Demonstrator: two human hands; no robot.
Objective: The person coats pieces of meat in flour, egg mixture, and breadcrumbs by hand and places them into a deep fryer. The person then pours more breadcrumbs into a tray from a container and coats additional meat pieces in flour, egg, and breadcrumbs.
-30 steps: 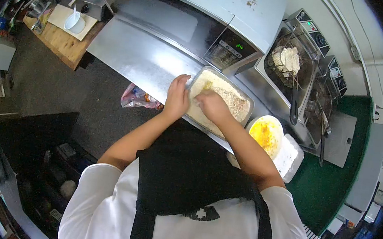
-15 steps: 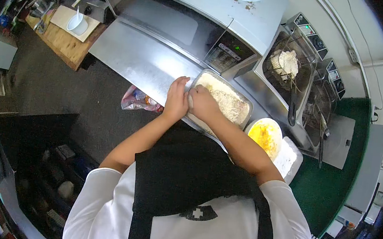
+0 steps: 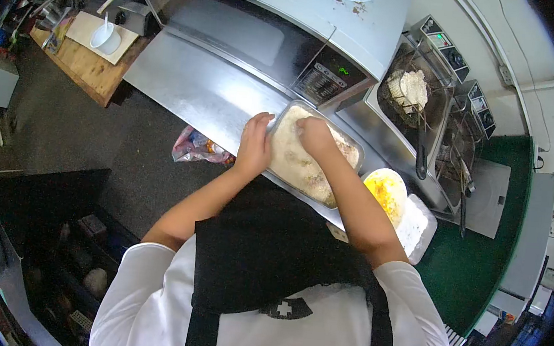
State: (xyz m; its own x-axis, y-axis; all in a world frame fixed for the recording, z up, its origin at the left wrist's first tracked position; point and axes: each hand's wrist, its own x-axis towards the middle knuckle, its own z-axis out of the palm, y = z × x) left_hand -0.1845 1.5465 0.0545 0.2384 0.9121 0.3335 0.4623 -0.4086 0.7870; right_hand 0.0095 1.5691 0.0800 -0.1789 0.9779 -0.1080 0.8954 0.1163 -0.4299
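Observation:
A rectangular metal tray [image 3: 268, 147] full of pale breadcrumb-like coating [image 3: 289, 151] lies on the steel counter. My left hand [image 3: 254, 145] rests against its left edge, fingers stretched out and holding nothing. Over the tray's upper part is my right hand [image 3: 315, 137], its fingers curled down into the coating; whatever they hold, if anything, is hidden. Lumps partly covered by coating show in the tray's middle and right side. Right of my right forearm sits a white bowl [image 3: 385, 191] with yellow, egg-like liquid, beside a tray of white powder [image 3: 416, 228].
A microwave [image 3: 250, 34] stands behind the counter [image 3: 192, 81]. To the right are fryers [image 3: 388, 127] with a battered piece [image 3: 408, 89] in a wire basket. A white cup [image 3: 106, 38] stands on a board at the upper left. A plastic bag [image 3: 194, 146] shows below the counter edge.
My right hand has moved from beside my left hand up and right across the tray. The coating now lies over more of the tray's right part. My left hand stays at the tray's edge.

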